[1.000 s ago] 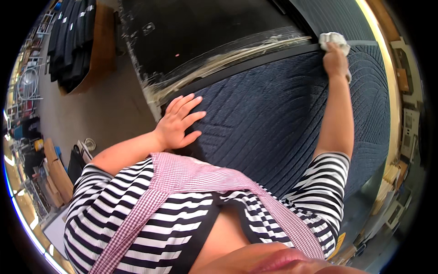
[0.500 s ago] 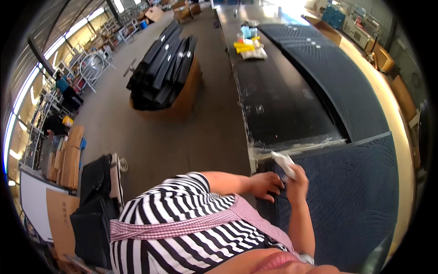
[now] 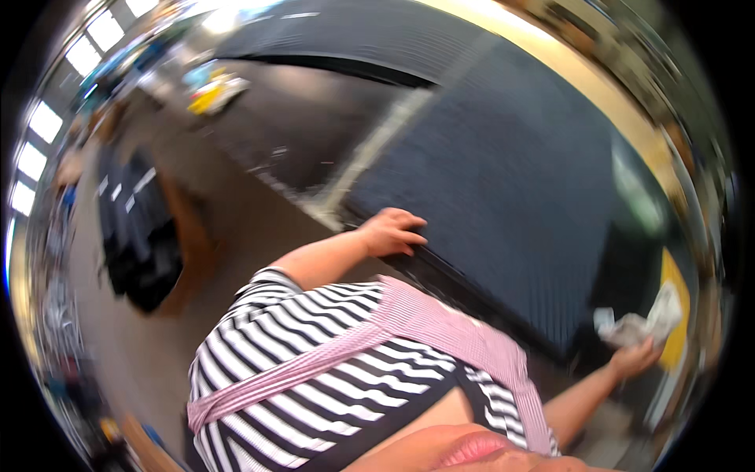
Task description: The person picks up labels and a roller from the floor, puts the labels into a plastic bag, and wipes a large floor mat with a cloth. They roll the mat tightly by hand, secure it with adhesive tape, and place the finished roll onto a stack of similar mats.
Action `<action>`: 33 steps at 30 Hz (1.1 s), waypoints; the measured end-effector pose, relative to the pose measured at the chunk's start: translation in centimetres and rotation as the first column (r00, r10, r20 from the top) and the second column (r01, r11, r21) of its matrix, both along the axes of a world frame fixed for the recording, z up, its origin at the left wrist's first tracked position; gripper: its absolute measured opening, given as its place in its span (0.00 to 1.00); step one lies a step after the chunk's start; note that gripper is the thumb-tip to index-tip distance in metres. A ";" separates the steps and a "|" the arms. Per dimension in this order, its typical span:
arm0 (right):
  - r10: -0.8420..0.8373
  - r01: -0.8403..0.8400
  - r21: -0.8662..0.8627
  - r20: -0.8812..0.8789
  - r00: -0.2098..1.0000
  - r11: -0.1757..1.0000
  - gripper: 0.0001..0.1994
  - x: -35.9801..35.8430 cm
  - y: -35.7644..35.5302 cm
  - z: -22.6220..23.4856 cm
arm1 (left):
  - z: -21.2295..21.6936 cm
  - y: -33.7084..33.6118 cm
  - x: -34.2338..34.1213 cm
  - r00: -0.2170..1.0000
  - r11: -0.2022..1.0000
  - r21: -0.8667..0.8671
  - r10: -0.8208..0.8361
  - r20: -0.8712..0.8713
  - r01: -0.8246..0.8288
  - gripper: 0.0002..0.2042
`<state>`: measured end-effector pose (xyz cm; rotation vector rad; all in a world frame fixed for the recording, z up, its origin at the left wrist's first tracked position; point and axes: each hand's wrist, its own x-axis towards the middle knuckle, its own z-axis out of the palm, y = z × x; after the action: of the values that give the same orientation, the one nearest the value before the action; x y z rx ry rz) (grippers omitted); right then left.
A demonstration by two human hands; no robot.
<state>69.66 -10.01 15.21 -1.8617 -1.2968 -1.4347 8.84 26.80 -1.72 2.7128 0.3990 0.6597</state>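
A large dark panel with a patterned surface [image 3: 503,181] lies on the long worktable in front of me. On its near left edge rests my left hand [image 3: 393,233], fingers spread apart and bent over the border. Far to the right, past the panel's end, my right hand [image 3: 635,359] is closed on a crumpled white cloth [image 3: 663,313], partly smeared by motion. A yellow piece [image 3: 674,346] shows beside that cloth, at the table's right end.
Beyond a pale seam [image 3: 377,141] the dark tabletop [image 3: 314,102] continues to the left. Yellow and white items [image 3: 216,90] lie on it. On the floor at left stands a cardboard box [image 3: 189,236] full of long black pieces [image 3: 138,228].
The view has swung to the right. My right hand, with the white cloth, has moved from beside the left hand to the table's right end. My left hand stays by the panel's edge.
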 end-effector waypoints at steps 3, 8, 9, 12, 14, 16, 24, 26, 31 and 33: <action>-0.226 0.262 0.198 -0.190 0.956 0.944 0.19 0.2 -1.4 6.1 | 1.0 -0.6 2.2 0.989 0.996 0.087 -0.010 -0.148 0.023 0.23; -0.146 0.154 0.108 -0.077 0.986 0.982 0.21 12.0 1.0 5.1 | 0.4 -1.2 2.7 0.955 0.959 0.227 -0.103 -0.279 0.170 0.25; -0.136 0.134 -0.023 -0.136 0.981 0.991 0.24 15.6 1.9 2.7 | 0.6 -1.4 2.5 0.936 0.952 0.244 -0.096 -0.337 0.186 0.27; -0.231 -0.059 -0.463 -0.544 0.807 0.884 0.28 25.2 0.1 -3.7 | 1.0 0.0 2.0 0.918 0.966 0.204 -0.071 -0.390 0.162 0.31; -0.158 -0.242 -0.447 -0.688 0.708 0.861 0.26 27.9 0.8 -7.6 | -0.6 0.2 2.3 0.963 0.950 0.278 -0.066 -0.263 0.141 0.26; 0.207 -0.377 -0.202 -0.565 0.799 0.904 0.24 16.5 10.9 -15.2 | -1.1 -1.8 0.0 0.940 0.968 0.242 0.024 -0.341 0.063 0.23; 0.470 -0.840 -0.461 -0.697 0.542 0.285 0.17 -13.6 18.4 -11.7 | 0.8 -3.6 3.9 0.926 0.812 0.480 0.377 0.003 -0.332 0.05; 0.421 -0.817 -0.527 -0.703 0.573 0.233 0.16 -14.7 17.3 -10.8 | 1.7 -4.6 6.8 0.923 0.801 0.475 0.378 0.069 -0.363 0.03; 0.271 -0.739 -0.636 -0.688 0.673 0.222 0.12 -14.4 19.6 -7.7 | 5.3 -0.7 8.8 0.900 0.878 0.396 0.375 -0.222 -0.268 0.06; 0.152 -0.676 -0.690 -0.662 0.734 0.258 0.11 -13.6 19.6 -4.5 | 6.9 -0.1 10.1 0.877 0.894 0.328 0.398 -0.269 -0.305 0.07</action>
<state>56.07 9.56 10.70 -1.9081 -2.3286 0.2651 18.91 26.74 5.16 3.0577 0.9787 0.3613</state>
